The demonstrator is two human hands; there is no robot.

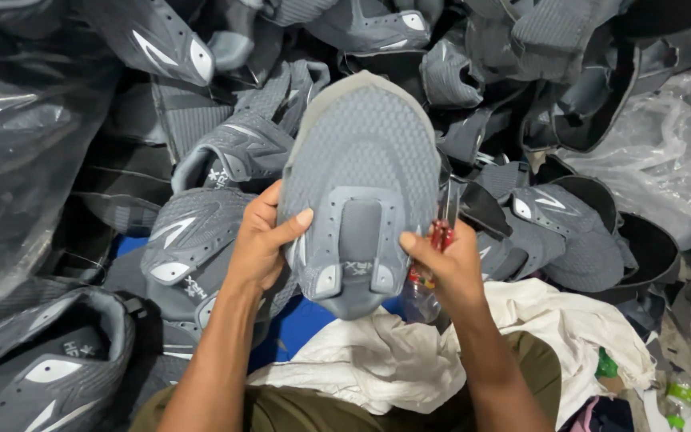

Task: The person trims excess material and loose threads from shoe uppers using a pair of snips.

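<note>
looking down from the head view, the left hand (261,240) gripped the left edge of a grey shoe upper (361,176), held upright over the lap. the right hand (445,260) pinched its right edge, fingers also closed on a red-handled tool (440,236). this upper looked partly done; a pile of grey uppers (201,160) lay behind, seemingly waiting.

The right hand (449,260) covers most of a red-handled tool (440,237); its tip cannot be made out. The left hand's (261,240) fingers vanish behind the grey upper (361,176). Below both hands, the white cloth (377,360) hides the lap. A bottle (677,400) far right of the right hand is cut by the frame's edge.
</note>
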